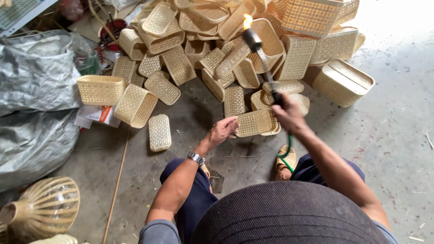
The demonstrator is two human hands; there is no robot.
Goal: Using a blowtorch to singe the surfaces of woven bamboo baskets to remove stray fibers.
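We note the left hand (221, 132) gripping a woven basket (256, 122), the right hand (287, 114) clenching a lit torch (262, 58); flame should keep moving, clear of fingers.

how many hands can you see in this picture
2: the left hand grips a flat woven basket by its edge; the right hand holds a lit gas torch.
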